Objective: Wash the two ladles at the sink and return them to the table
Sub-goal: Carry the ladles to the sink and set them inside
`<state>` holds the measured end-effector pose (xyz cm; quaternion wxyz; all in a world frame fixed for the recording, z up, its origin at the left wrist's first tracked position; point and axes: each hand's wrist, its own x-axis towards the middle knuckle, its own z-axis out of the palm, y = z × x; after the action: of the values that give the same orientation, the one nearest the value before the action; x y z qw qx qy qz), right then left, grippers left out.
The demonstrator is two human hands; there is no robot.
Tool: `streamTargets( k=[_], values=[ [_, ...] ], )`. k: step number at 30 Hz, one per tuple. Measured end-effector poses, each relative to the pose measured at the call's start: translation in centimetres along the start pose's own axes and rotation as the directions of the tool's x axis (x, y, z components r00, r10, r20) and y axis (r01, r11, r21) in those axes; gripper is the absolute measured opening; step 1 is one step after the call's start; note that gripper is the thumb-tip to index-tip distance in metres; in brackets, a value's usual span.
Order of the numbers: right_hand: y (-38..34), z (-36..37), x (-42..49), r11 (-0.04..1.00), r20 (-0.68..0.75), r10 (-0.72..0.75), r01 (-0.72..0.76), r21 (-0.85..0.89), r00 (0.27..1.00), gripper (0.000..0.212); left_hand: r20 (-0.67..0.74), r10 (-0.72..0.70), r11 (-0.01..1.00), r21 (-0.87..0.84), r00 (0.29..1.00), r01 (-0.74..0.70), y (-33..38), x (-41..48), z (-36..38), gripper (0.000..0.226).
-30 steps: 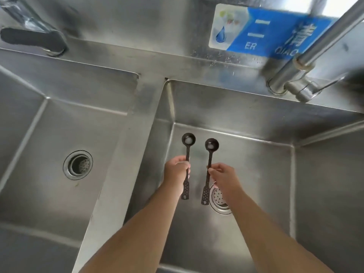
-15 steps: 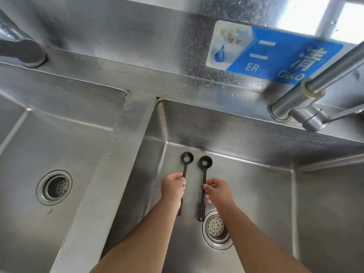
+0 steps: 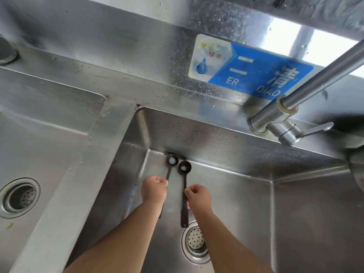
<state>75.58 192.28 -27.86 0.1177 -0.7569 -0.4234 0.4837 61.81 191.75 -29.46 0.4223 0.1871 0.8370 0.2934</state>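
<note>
In the right basin (image 3: pixel 236 203), the left hand (image 3: pixel 154 189) is curled round the stem of the left ladle (image 3: pixel 172 160). The right hand (image 3: pixel 198 196) pinches the stem of the right ladle (image 3: pixel 184 167) between thumb and fingers. Both ladles point ahead of the hands, bowls up, close side by side but apart. The handle of the right one trails back and ends just short of the drain (image 3: pixel 195 241), behind the right hand.

Over the last second the hands have moved forward, off the drain and toward the basin's back wall. The bowls were level before and are now staggered, the left one a little further ahead.

I judge the ladles are placed for washing, but no washing has begun. No water runs from the tap (image 3: pixel 273 117), ahead and to the right of the right hand, and its lever (image 3: pixel 315 128) is untouched. Opening it would mean freeing a hand. The bench is out of view.
</note>
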Motion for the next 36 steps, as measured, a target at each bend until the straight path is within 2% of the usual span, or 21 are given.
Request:
streamTargets(
  k=[3, 10, 19, 24, 29, 36],
  values=[
    [-0.4, 0.0, 0.1, 1.0, 0.0, -0.009, 0.009, -0.02, 1.0, 0.019, 0.0, -0.004, 1.0, 0.005, 1.0, 0.004, 0.3, 0.0, -0.1, 0.008],
    [-0.6, 0.3, 0.6, 0.999, -0.01, 0.001, -0.001, -0.052, 1.0, 0.02, 0.01, 0.045, 0.997, 0.064, 0.999, -0.046, 0.0, -0.2, -0.5, 0.007],
    [-0.5, 0.4, 0.9, 0.996, -0.04, -0.008, 0.004, -0.084, 0.999, 0.029, 0.001, 0.07, 0.991, 0.111, 0.998, -0.07, 0.0, -0.5, -0.5, 0.011],
    [-0.3, 0.6, 0.9, 0.992, -0.051, -0.033, 0.026, -0.124, 0.998, 0.032, -0.01, 0.141, 0.971, 0.195, 0.99, -0.136, 0.1, -1.0, -0.7, 0.015],
    [0.1, 0.7, 0.8, 0.989, -0.077, -0.051, 0.04, -0.139, 0.996, 0.034, -0.026, 0.126, 0.976, 0.184, 0.992, -0.12, 0.3, -0.6, -0.7, 0.016],
    [0.6, 0.1, 0.1, 0.995, -0.036, -0.092, 0.091, -0.034, 0.995, 0.033, -0.037, 0.105, 0.983, 0.152, 0.994, -0.098, 0.3, -0.8, -1.1, 0.02]
  ],
)
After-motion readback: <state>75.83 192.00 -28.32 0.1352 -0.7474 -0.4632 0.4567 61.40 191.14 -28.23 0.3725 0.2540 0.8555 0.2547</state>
